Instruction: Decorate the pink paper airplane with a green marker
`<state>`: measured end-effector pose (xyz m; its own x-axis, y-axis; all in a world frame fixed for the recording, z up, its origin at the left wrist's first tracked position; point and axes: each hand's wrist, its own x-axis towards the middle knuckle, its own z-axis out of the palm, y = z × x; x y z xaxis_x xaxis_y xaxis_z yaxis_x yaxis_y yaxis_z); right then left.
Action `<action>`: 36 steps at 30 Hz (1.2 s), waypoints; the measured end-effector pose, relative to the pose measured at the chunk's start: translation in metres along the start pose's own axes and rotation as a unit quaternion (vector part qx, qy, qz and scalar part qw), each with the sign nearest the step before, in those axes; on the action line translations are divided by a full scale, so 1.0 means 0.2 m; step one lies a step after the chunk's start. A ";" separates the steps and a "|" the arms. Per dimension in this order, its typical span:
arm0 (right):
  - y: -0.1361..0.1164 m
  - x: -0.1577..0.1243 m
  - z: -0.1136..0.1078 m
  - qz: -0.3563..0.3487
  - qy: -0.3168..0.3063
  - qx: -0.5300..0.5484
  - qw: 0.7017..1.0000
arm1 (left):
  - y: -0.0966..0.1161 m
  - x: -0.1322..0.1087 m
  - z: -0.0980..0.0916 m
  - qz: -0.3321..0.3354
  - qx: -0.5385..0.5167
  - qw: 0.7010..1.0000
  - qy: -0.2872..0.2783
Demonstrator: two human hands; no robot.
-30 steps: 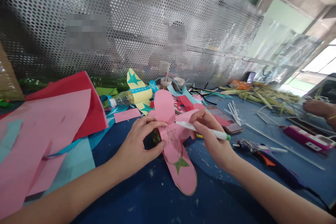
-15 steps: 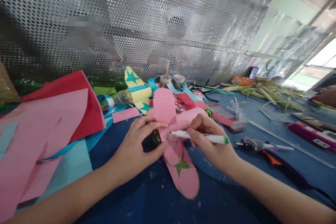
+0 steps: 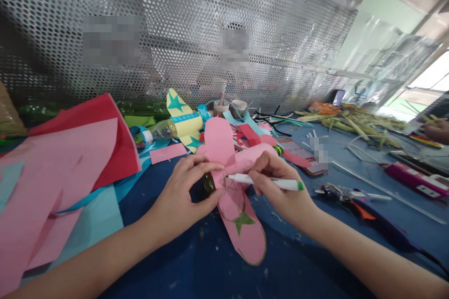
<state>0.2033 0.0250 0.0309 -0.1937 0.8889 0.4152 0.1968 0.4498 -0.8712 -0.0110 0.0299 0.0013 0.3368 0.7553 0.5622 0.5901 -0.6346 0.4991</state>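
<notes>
A pink paper airplane [image 3: 242, 238] built around a green bottle lies in front of me, its near wing pointing toward me with a green star coloured on it. My left hand [image 3: 191, 187] grips the bottle end between thumb and fingers. In my right hand [image 3: 275, 177] is a white marker with a green end [image 3: 280, 183], pinched like a pen. The marker's tip touches the pink paper at an outlined star beside my left fingertips. The airplane's far side is partly hidden behind my right hand.
A yellow bottle airplane [image 3: 187, 124] with teal stars lies behind. Pink and red sheets [image 3: 73, 149] spread at left. A dark blue glue gun [image 3: 372, 215] and a purple one [image 3: 414, 177] lie at right. A co-worker's hand [image 3: 438, 130] shows at the right edge.
The marker has shifted very slightly, its tip staying at the star outline. My left hand keeps its grip. At the far right, the co-worker's hand and strips there have moved a little.
</notes>
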 end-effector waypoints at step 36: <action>-0.01 0.01 0.00 -0.002 -0.012 -0.013 1.000 | 0.02 0.01 -0.01 0.001 -0.001 1.000 0.008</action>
<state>0.2036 0.0255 0.0325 -0.2177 0.8852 0.4111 0.2207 0.4549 -0.8628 -0.0093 0.0289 0.0048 0.3270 0.7515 0.5730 0.5879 -0.6365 0.4992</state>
